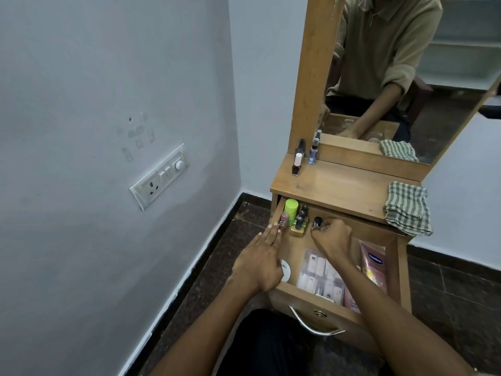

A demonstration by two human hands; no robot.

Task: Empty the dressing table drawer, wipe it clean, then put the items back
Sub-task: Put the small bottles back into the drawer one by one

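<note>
The wooden drawer (pixel 298 294) of the dressing table stands pulled open. My right hand (pixel 332 237) reaches into its back part and pinches a small dark-capped bottle (pixel 317 222). My left hand (pixel 261 257) rests flat on the drawer's left wall, fingers straight. At the drawer's back left stand a green-capped container (pixel 291 208), a pink-capped bottle (pixel 364 219) and several dark-capped nail polish bottles (pixel 299 222). A clear pouch of small bottles (pixel 321 272), a pink tube (pixel 374 264) and a white round lid (pixel 284 270) lie in the front part.
On the tabletop (pixel 339 185) stand two nail polish bottles (pixel 297 164) at the back left, and a green checked cloth (pixel 408 208) hangs over the right edge. A mirror (pixel 406 77) rises behind. A wall with a switch panel (pixel 160 176) lies left.
</note>
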